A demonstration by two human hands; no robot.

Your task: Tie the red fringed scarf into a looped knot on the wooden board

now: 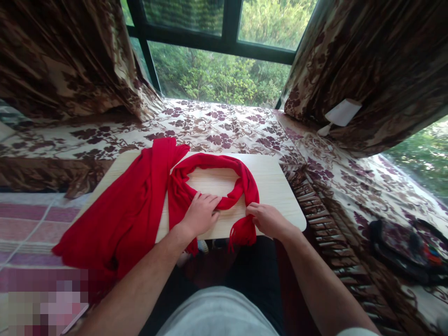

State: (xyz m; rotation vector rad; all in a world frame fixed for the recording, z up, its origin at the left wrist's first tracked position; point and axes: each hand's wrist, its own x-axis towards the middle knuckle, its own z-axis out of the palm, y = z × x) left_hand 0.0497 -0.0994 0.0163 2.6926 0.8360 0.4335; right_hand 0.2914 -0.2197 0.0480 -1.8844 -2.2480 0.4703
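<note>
A red scarf lies in a loop on a small light wooden table, its two ends crossing near the front edge. My left hand rests on the crossing, fingers curled down onto the fabric. My right hand pinches the scarf's right end, whose fringe hangs over the table's front edge. A larger red cloth drapes over the table's left side and hangs down.
The table stands on a bed with a brown floral cover. Matching curtains flank a window behind. A white tag hangs on the right curtain. A dark bag lies at the right.
</note>
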